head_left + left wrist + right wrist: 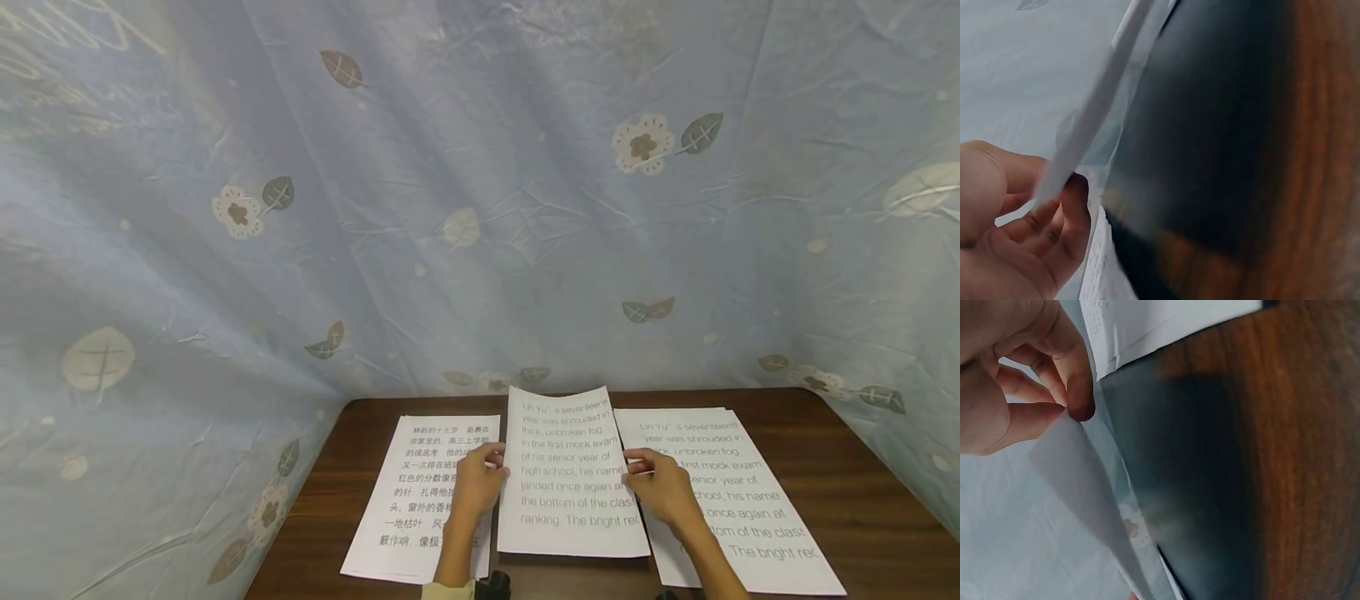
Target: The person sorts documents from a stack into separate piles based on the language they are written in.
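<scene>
Between both hands, a sheet of paper (570, 475) printed with large English text is held above the table. The left hand (480, 477) pinches its left edge between thumb and fingers. On the opposite edge, the right hand (662, 483) grips the paper the same way. In the left wrist view the sheet (1094, 106) appears nearly edge-on between the fingers of the left hand (1029, 231). The right wrist view has the paper (1085, 481) hanging from the fingertips of the right hand (1029, 375). Its top edge bows slightly.
Sheets with Chinese text (375, 542) lie at the left, partly under the left forearm. A stack with English text (780, 533) lies at the right, partly behind the right hand. Dark wood forms the tabletop (847, 467). A patterned blue curtain (480, 275) hangs behind and at the sides.
</scene>
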The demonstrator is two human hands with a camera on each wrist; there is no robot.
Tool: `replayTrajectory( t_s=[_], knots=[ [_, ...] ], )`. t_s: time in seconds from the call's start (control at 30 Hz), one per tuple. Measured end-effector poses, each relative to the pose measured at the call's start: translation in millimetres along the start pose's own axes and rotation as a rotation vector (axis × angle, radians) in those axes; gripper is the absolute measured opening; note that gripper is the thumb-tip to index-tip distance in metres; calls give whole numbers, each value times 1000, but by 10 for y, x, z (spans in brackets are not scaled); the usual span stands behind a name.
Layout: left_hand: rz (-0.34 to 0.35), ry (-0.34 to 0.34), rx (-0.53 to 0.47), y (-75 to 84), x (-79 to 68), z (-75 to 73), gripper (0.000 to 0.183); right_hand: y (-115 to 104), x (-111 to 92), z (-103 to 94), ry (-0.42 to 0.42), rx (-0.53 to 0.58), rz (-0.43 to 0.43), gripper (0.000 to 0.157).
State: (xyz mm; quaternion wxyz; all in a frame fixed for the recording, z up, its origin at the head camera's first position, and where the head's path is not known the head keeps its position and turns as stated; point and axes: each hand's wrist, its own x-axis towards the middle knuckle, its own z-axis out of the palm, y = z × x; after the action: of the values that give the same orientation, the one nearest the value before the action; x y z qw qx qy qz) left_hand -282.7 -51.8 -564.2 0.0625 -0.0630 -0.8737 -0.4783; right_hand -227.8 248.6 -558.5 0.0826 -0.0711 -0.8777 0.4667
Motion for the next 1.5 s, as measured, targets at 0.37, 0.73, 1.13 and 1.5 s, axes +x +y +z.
replayTrajectory(
  t_s=[0.37, 0.73, 1.13, 1.5],
  knots=[
    [-9, -2, -77, 34, 13, -70, 41, -19, -8, -17, -23, 63, 34, 45],
    [8, -3, -127, 36, -21, 73, 41, 66, -9, -129, -26, 42, 18, 45],
    [28, 10, -142, 180, -59, 435, 40, 344, 58, -463, -51, -28, 14, 49],
    [5, -8, -245, 338, -109, 812, 38, 601, 59, -832, -115, -11, 48, 54]
  ],
)
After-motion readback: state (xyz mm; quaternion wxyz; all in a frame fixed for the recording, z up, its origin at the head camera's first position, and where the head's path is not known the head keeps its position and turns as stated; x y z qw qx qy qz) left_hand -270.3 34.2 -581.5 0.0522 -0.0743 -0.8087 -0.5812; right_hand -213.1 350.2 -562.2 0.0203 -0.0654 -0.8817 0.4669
